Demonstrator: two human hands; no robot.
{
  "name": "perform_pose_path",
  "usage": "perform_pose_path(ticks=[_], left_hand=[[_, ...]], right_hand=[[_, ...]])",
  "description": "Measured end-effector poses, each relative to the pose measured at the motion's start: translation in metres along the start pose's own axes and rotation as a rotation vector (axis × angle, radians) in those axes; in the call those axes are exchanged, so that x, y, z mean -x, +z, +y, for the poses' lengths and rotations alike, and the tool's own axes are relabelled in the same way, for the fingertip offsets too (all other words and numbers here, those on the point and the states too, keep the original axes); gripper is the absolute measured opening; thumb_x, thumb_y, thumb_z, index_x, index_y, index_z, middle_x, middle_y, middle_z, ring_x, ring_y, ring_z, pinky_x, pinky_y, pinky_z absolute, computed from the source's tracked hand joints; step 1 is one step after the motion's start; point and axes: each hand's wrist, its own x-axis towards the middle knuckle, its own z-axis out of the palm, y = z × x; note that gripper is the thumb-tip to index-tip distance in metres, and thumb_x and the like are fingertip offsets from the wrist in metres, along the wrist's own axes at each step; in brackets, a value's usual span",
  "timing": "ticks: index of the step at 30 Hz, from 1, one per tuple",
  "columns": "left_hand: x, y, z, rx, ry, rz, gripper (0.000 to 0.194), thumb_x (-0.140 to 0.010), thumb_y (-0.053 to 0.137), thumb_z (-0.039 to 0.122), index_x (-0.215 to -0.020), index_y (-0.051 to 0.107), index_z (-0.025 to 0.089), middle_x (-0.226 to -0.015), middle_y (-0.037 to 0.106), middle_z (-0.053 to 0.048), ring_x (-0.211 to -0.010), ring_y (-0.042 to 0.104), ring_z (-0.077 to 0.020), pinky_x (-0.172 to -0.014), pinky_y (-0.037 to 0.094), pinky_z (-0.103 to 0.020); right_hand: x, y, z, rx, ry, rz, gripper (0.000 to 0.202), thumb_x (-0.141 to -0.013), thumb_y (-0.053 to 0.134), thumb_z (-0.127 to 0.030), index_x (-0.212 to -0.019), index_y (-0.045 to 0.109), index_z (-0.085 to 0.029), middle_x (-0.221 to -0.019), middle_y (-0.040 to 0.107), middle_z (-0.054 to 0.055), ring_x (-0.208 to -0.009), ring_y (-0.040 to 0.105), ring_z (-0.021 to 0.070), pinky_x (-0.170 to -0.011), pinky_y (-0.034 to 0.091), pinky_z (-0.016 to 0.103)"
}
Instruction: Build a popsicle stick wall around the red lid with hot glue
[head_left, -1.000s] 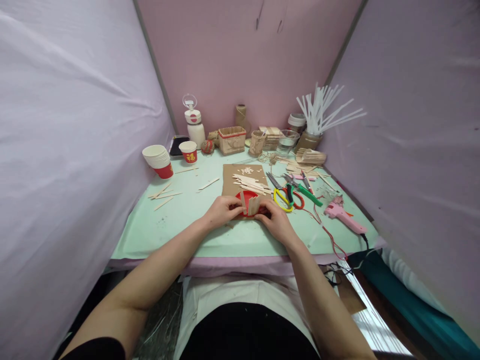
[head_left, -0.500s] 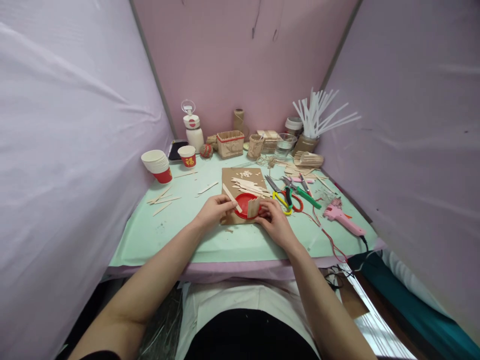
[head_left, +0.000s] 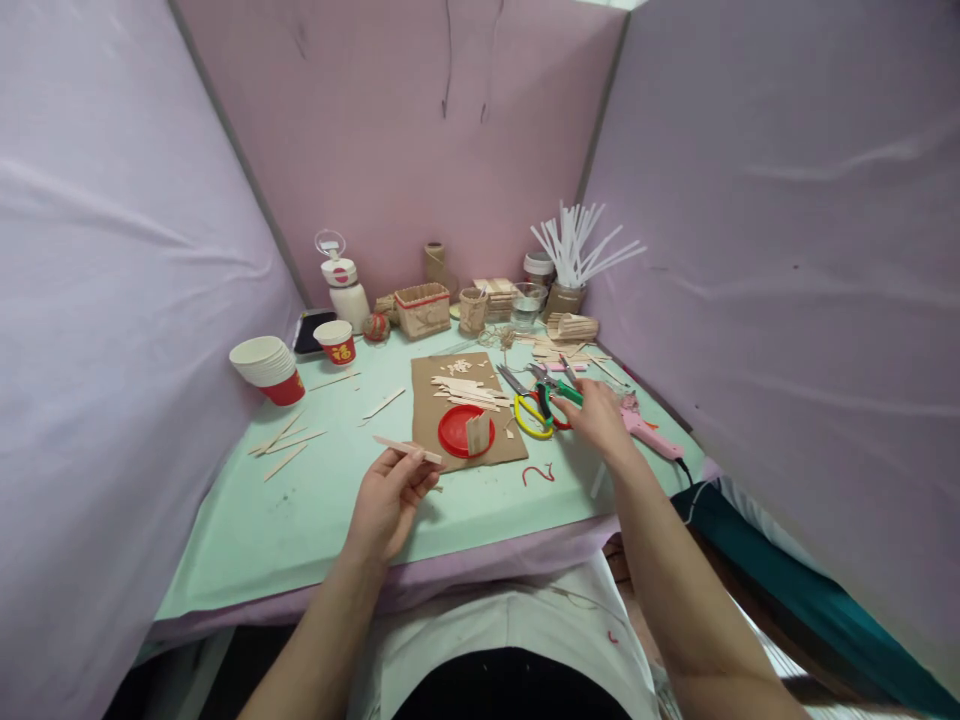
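My left hand [head_left: 388,500] pinches a flat wooden stick [head_left: 405,449] above the table's front area. My right hand [head_left: 601,415] is at the green-handled pliers [head_left: 568,392], its thumb on the near side of the handle and its fingers on the far side, partly hidden. Beside the pliers lie scissors [head_left: 531,422] with yellow and red grips. On a cardboard sheet [head_left: 427,395], a small panel of wooden sticks [head_left: 478,436] stands upright in a red round lid [head_left: 450,430], touched by neither hand. Cut sticks [head_left: 472,392] lie behind the lid.
The pink glue gun [head_left: 652,437] lies right of my right hand. Paper cups [head_left: 262,362] stand at left. Along the back are a white bottle [head_left: 349,300], a woven-looking basket [head_left: 424,312], a glass bowl [head_left: 527,306] and white glue sticks [head_left: 574,245].
My right hand has left the stick panel and moved right to the pliers. The left hand has drawn back from the lid with its stick. The view has turned right.
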Motion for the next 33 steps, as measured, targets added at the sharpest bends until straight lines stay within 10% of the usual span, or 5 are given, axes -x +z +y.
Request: perform_pose_path(ticks=[7,21,33], left_hand=[[0.008,0.008,-0.018,0.109,0.092,0.122,0.032,-0.063,0.082,0.03,-0.085,0.063,0.016,-0.074,0.072,-0.003,-0.071,0.068,-0.0126,-0.064,0.054,-0.02],[0.001,-0.001,-0.031,0.119,0.128,0.194,0.032,-0.061,0.083,0.029,-0.083,0.065,0.015,-0.075,0.072,-0.003,-0.069,0.067,-0.0114,-0.064,0.053,-0.021],[0.002,-0.004,-0.034,0.106,0.16,0.182,0.028,-0.064,0.081,0.027,-0.083,0.064,0.016,-0.075,0.072,-0.003,-0.071,0.068,-0.0119,-0.067,0.054,-0.022]], right_hand=[[-0.012,-0.001,-0.019,0.191,-0.07,-0.184,0.051,-0.082,0.059,-0.053,-0.115,0.057,-0.014,-0.118,0.061,0.016,-0.113,0.053,0.0284,-0.093,0.039,0.033],[-0.016,-0.012,-0.016,0.499,0.044,-0.283,0.029,-0.087,0.046,-0.012,-0.115,0.054,-0.007,-0.102,0.067,0.024,-0.099,0.064,0.0339,-0.078,0.044,0.038],[-0.012,-0.001,-0.034,0.49,-0.084,-0.375,0.033,-0.088,0.055,-0.036,-0.104,0.065,-0.009,-0.107,0.066,0.02,-0.1,0.062,0.0287,-0.08,0.044,0.032]])
